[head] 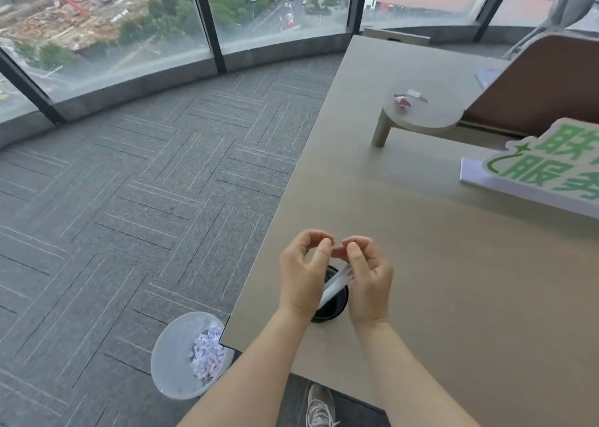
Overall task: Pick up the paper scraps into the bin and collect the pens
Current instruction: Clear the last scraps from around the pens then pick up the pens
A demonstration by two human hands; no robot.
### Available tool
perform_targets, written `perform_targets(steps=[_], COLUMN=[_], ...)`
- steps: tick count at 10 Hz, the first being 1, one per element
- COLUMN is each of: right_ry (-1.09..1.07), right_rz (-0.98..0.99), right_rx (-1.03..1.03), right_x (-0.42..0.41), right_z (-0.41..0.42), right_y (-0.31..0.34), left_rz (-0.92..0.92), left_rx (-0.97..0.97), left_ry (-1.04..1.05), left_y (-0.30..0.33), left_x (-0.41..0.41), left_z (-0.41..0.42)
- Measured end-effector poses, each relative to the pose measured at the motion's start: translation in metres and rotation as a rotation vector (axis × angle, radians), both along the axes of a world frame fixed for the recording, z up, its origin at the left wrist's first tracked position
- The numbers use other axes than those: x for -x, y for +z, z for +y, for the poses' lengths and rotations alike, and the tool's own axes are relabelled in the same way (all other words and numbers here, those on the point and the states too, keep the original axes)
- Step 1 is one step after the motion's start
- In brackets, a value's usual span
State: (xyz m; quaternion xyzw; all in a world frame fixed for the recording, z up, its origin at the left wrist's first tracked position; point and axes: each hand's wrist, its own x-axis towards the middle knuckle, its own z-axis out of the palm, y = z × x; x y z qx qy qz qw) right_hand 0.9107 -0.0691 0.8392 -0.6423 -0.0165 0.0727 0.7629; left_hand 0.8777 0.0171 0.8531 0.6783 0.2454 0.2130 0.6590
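Note:
A black pen cup (337, 311) stands near the table's front left corner. A white pen (335, 284), blurred, leans slantwise in its mouth. Both hands hover just above the cup. My left hand (301, 274) has curled fingers with nothing in them. My right hand (368, 280) is also loosely curled; the pen's top end lies beside its thumb base, not between the fingertips. On the floor by the table corner sits a translucent bin (171, 358) with a heap of white paper scraps (207, 352) inside. Pink and white paper scraps (405, 99) lie on a small round stand.
The beige table (421, 215) fills the right side. The round stand (431, 115) is at its back, and a white board with green characters (534, 170) lies at the right. A brown chair back (534, 79) rises behind. Grey carpet and windows lie left; a shoe (319, 407) shows below.

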Motion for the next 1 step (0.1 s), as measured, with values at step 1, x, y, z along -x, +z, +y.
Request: perform_targets(steps=[1], right_ry=[-0.059], right_rz=[-0.051], right_rx=[-0.002], right_x=[-0.009], right_z=[-0.004], right_y=[0.012], left_rz=[-0.028], left_rx=[0.023], left_ry=[0.033], left_y=[0.0175], left_x=[-0.0082], left_z=[0.0143])
